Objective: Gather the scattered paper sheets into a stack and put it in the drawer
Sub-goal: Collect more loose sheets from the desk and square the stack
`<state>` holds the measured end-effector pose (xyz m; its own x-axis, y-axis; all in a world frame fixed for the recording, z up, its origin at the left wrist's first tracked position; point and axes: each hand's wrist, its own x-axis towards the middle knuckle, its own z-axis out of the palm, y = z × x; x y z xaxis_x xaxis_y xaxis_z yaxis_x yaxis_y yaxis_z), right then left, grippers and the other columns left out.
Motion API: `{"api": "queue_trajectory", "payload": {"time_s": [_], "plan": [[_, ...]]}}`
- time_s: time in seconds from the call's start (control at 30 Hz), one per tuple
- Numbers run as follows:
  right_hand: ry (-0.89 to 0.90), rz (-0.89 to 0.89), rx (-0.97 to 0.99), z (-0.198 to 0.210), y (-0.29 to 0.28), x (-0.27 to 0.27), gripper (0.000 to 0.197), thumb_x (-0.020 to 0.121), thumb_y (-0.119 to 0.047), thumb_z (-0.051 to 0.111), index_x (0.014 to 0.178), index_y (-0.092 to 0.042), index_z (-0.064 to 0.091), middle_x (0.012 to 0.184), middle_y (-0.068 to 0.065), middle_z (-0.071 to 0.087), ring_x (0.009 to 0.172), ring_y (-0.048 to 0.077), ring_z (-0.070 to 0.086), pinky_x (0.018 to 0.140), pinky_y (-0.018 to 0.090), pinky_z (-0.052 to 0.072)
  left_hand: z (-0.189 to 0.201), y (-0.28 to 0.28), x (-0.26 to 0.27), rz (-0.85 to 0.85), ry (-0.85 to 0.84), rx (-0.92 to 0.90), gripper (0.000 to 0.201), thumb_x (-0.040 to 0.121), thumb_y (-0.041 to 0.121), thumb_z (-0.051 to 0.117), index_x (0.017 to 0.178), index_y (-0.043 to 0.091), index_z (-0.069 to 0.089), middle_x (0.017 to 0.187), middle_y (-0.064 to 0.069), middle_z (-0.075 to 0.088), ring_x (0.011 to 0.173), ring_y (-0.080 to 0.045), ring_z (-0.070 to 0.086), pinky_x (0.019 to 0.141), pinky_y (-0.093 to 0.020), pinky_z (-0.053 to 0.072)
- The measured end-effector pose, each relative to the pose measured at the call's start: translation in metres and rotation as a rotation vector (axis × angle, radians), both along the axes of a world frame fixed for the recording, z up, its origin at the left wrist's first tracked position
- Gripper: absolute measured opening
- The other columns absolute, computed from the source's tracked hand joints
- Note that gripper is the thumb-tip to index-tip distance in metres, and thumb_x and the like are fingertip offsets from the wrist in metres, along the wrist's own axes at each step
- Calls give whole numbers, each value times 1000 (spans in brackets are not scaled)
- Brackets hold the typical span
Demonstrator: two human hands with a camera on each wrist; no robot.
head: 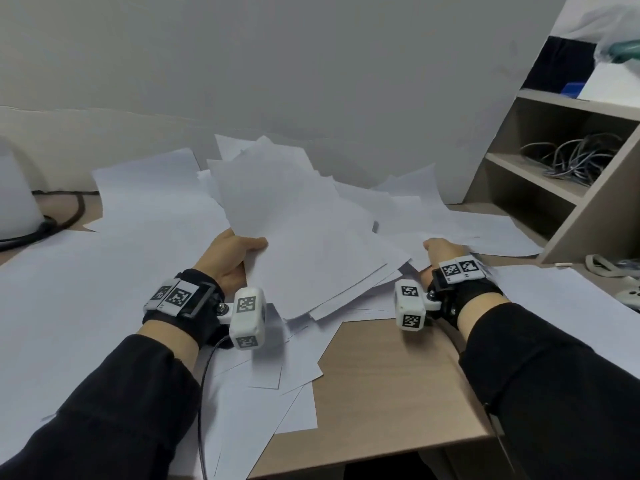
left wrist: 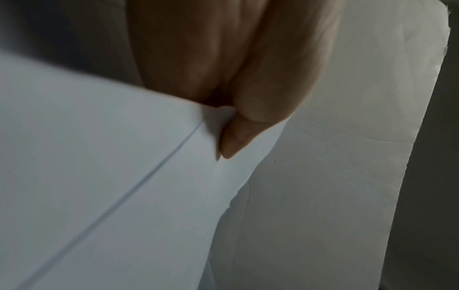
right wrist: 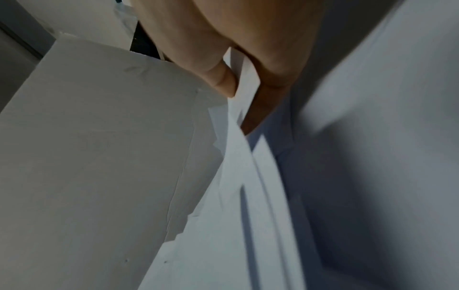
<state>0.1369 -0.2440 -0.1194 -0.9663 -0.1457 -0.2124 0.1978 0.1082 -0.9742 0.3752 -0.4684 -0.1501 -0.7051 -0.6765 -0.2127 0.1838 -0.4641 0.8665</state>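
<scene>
My left hand (head: 231,255) had a bundle of paper sheets (head: 294,216) by its near left corner, thumb pressed on top and the other fingers hidden beneath, and the bundle was lifted off the tabletop (head: 388,375) at a tilt, its far end rising toward the wall! In the left wrist view the thumb (left wrist: 238,133) was clamped down on the top sheet, a tight pinching grip. My right hand (head: 441,252) was off to the right, low among the loose sheets (head: 485,230), and the right wrist view showed its fingers (right wrist: 223,78) nipping a few paper edges between them (blurred, so I could not count how many). More loose paper lay all round: a broad spread on the left (head: 69,278), some under my left wrist at the near edge (head: 263,403), another sheet at far right (head: 568,299). A bare patch of brown tabletop showed between my forearms. To the right stood a shelf unit (head: 568,174) with a tangle of cables (head: 575,157) in one compartment. At far left a white object (head: 17,199) sat with a dark cord (head: 45,226) beside it. No drawer was in view in any of the three views
</scene>
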Motion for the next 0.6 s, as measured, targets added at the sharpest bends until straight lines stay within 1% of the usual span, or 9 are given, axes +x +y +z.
{"api": "queue_trajectory", "payload": {"time_s": [0.1, 0.17, 0.27, 0.33, 0.37, 0.4, 0.47, 0.57, 0.6], "plan": [[67, -73, -22, 10, 4, -8, 43, 96, -15, 55, 135, 3, 50, 134, 20, 56, 117, 34, 57, 73, 25, 46, 1, -3, 1, 43, 0, -2, 38, 95, -14, 46, 125, 7, 57, 112, -19, 70, 77, -30, 76, 57, -40, 61], [173, -94, -34, 25, 1, -8, 38, 95, -7, 51, 130, 6, 51, 126, 14, 59, 104, 27, 58, 60, 20, 41, -1, -3, 0, 56, -20, -8, 41, 95, -15, 45, 127, 7, 56, 111, -19, 69, 79, -31, 74, 55, -39, 60], [377, -45, -176, 56, 1, 1, 33, 90, 5, 47, 122, 9, 56, 113, 12, 62, 97, 19, 59, 58, 10, 41, -4, 2, -2, 27, -71, -21, 44, 95, -15, 46, 132, 5, 54, 113, -19, 69, 86, -33, 71, 53, -38, 60], [455, -3, -253, 80, 0, 13, 21, 89, 6, 48, 104, 5, 62, 96, 6, 63, 79, 11, 60, 54, 8, 42, -3, 4, -3, 11, -96, -27, 42, 94, -15, 46, 131, 4, 54, 109, -18, 69, 84, -32, 70, 51, -37, 59], [477, 18, -284, 91, -2, 20, 13, 88, 5, 50, 89, -3, 61, 84, 1, 60, 65, 3, 57, 53, 12, 43, -3, 5, -3, 3, -106, -28, 40, 95, -14, 46, 130, 4, 55, 106, -17, 70, 81, -31, 71, 50, -36, 59], [515, 30, -282, 102, -3, 25, 18, 87, 4, 52, 76, -10, 55, 73, -3, 54, 52, -3, 51, 52, 16, 42, -3, 6, -3, -10, -114, -27, 38, 95, -13, 46, 127, 4, 55, 103, -17, 70, 77, -30, 71, 49, -36, 58], [559, 40, -271, 118, -6, 35, 29, 87, 2, 55, 66, -13, 41, 63, -6, 41, 38, -2, 37, 45, 14, 35, -3, 9, -3, -44, -132, -14, 32, 96, -10, 46, 123, 4, 57, 98, -17, 71, 72, -30, 72, 52, -37, 59], [508, 69, -272, 128, -10, 46, 18, 87, 1, 56, 80, -5, 41, 67, 2, 34, 39, 5, 30, 37, 12, 27, -2, 14, -4, -98, -119, 29, 28, 97, -9, 45, 116, 5, 60, 95, -17, 74, 71, -32, 75, 55, -40, 60], [451, 83, -279, 127, -12, 51, 6, 88, 0, 57, 91, -3, 52, 72, 5, 39, 44, 6, 35, 35, 12, 29, -2, 15, -4, -105, -108, 41, 26, 98, -9, 45, 114, 5, 60, 91, -17, 75, 69, -31, 75, 53, -40, 60]]}}
